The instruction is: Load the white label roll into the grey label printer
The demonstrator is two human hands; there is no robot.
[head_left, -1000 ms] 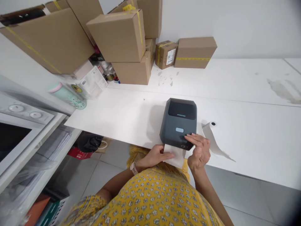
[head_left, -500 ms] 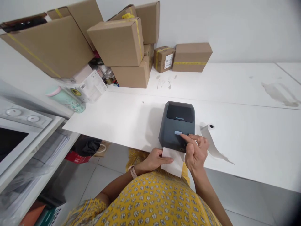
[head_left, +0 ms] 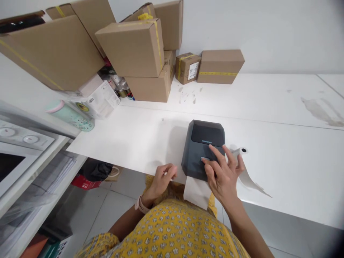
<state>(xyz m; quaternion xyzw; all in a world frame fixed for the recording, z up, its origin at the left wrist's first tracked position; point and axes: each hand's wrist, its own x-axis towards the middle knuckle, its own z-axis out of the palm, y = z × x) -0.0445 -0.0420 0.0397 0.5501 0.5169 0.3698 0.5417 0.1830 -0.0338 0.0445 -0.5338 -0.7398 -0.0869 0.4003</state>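
A dark grey label printer (head_left: 192,157) lies on the white table, with a strip of white paper (head_left: 197,191) sticking out of its near end over the table edge. My right hand (head_left: 223,172) is over the printer's right side, fingers spread. One fingertip touches the light button (head_left: 205,159) on its top. To the left of the printer, my left hand (head_left: 162,181) is at the table edge, fingers curled in and apart from the paper. I see nothing held in it. Right of the printer stands a white paper roll (head_left: 242,157), its loose end trailing toward the front edge.
Cardboard boxes (head_left: 131,48) are stacked at the back left, with a small taped box (head_left: 188,68) and a wider box (head_left: 220,66) by the wall. A mint tumbler (head_left: 71,114) leans near the left edge. Beyond it, a microwave (head_left: 16,154) sits on a shelf.
My left hand has let go of the paper strip and moved left, its fingers curling. The right hand's fingers have spread out more over the printer, still at the button.
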